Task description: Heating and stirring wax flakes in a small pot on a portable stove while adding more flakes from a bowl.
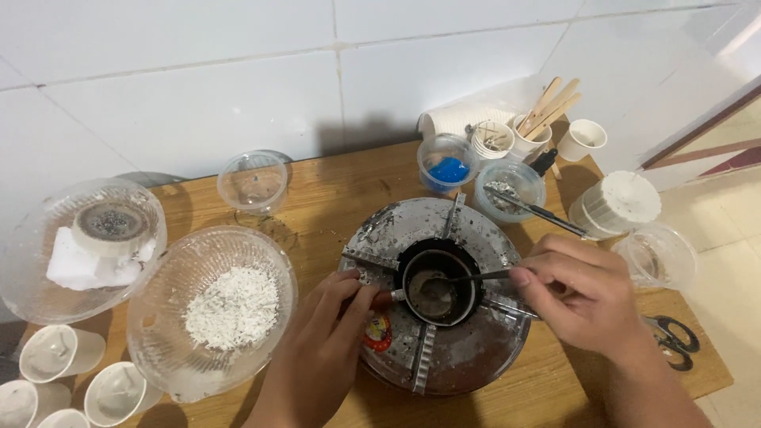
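Left of the grip: glass bowl [212, 311] of white flakes, near the left hand.
Left hand [317, 349]: grip pinching the handle of the small pot [437, 284] on the burner [440, 305].
Right hand [583, 289]: grip pressed on the spoon [460, 280], bowl end in the pot.
Risk: a hard stir could tip the pot and spill onto the surface [333, 190].

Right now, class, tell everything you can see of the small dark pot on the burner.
The small dark pot is round, metal-looking and blackened, upright at the centre of a foil-covered burner. A little dark liquid lies in its bottom. The left hand grips its short handle; the right hand holds a spoon whose bowl dips into the liquid.
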